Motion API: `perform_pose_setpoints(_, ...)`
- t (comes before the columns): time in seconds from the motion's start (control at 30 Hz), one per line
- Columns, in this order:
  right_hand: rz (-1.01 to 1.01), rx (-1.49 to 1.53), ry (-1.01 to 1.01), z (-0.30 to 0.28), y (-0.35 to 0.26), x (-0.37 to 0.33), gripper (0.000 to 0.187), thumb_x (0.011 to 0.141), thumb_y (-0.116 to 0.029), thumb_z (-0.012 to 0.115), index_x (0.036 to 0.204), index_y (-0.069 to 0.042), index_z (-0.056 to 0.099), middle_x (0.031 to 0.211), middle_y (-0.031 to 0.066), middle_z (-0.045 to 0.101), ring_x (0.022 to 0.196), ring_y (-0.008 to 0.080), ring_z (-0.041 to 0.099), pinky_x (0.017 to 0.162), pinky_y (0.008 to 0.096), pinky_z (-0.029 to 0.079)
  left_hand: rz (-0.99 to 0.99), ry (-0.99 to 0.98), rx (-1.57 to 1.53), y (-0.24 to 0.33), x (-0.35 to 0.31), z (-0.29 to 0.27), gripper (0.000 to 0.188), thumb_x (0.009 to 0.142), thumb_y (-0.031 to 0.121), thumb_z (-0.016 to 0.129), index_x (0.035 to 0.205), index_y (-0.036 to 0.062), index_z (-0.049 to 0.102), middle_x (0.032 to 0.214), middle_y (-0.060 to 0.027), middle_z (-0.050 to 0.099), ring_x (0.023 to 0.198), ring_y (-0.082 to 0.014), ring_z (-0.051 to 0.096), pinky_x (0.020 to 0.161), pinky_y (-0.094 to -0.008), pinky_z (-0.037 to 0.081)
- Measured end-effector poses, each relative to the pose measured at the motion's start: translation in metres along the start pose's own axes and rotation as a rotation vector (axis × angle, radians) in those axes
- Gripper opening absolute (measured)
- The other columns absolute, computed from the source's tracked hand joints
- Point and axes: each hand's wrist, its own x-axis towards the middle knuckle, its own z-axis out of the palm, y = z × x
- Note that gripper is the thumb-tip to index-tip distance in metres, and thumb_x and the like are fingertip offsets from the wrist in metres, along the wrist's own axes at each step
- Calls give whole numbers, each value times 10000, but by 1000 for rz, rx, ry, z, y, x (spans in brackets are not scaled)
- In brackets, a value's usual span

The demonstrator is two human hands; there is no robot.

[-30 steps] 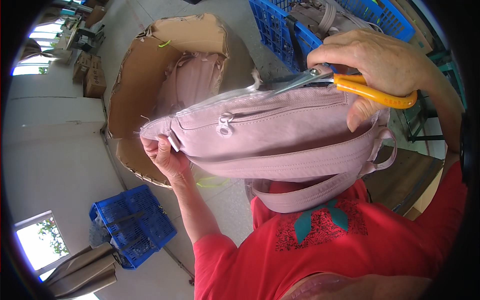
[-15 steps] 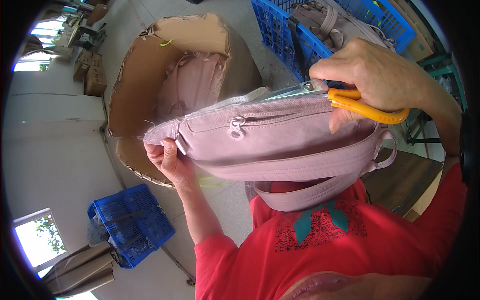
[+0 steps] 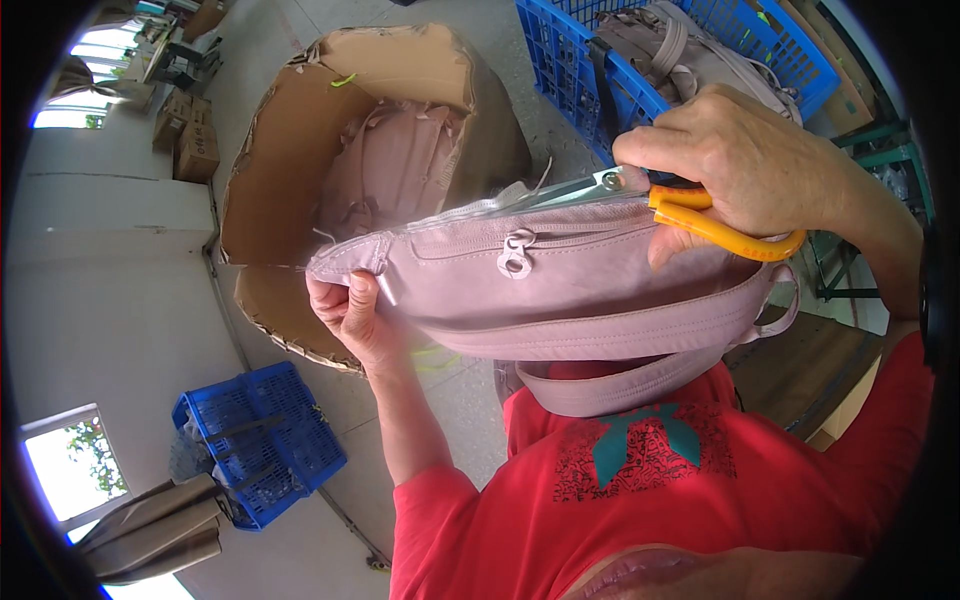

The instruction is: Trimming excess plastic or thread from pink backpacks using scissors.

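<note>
A dusty-pink fabric bag (image 3: 600, 280) with zippers and a long strap is held up in front of my chest. My left hand (image 3: 350, 315) is closed on its left end, thumb on top near a small strap tab. My right hand (image 3: 730, 180) grips a pair of scissors (image 3: 735, 232) with orange-covered handles. Their metal blades lie along the bag's upper edge, pointing left, partly behind the fabric; I cannot tell how far apart they are. Loose threads stick up near the blade tips. A metal zipper pull (image 3: 516, 252) hangs on the bag's front.
A large torn-edged cardboard box (image 3: 270, 170) holding pink bags stands beyond my left hand. At the far right a blue crate (image 3: 560, 70) contains more bags. Another blue crate (image 3: 262, 445) lies at lower left. A brown bench-like surface (image 3: 810, 360) is at my right side.
The bag's left end and my left hand have shifted slightly right. My right hand and the scissors have moved a little left. Both hands keep their hold.
</note>
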Motion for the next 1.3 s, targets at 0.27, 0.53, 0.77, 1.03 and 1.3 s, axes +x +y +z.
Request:
perform_pose_setpoints(0.27, -175, -72, 258, 9, 1, 14, 523, 570, -424, 738, 811, -33, 488, 555, 53, 438, 489, 224, 472, 463, 310, 377, -24, 10, 8, 2, 0, 12, 325, 684, 207, 754, 864, 35, 545, 815, -15, 581, 754, -94, 526, 739, -229, 406)
perform_pose_setpoints(0.53, -92, -51, 109, 9, 3, 11, 561, 567, -455, 730, 854, -31, 502, 570, 69, 438, 520, 229, 480, 476, 316, 388, -73, 25, -10, 0, -4, 10, 356, 671, 207, 763, 886, 28, 543, 823, -20, 585, 733, -89, 534, 691, -210, 422)
perform_pose_setpoints(0.77, -184, 2, 208, 20, 1, 22, 549, 577, -455, 724, 852, -35, 501, 567, 48, 438, 500, 212, 476, 470, 308, 394, -46, 25, 26, -9, -8, 5, 397, 687, 156, 744, 988, 13, 529, 865, -12, 578, 779, -86, 535, 734, -216, 433)
perform_pose_setpoints(1.03, -125, 55, 178, 23, 0, 17, 530, 569, -418, 745, 845, -39, 498, 633, 40, 474, 548, 198, 500, 494, 316, 407, -113, -26, -66, -4, -9, 16, 363, 682, 111, 738, 963, 18, 528, 867, -22, 583, 769, -97, 544, 730, -228, 440)
perform_pose_setpoints(1.3, -67, 106, 131, 28, 0, 16, 491, 607, -412, 726, 806, -33, 484, 613, 77, 495, 559, 257, 520, 504, 341, 410, -113, -61, -106, -4, -9, 19, 348, 674, 82, 740, 943, 17, 529, 859, -34, 589, 769, -110, 553, 733, -250, 449)
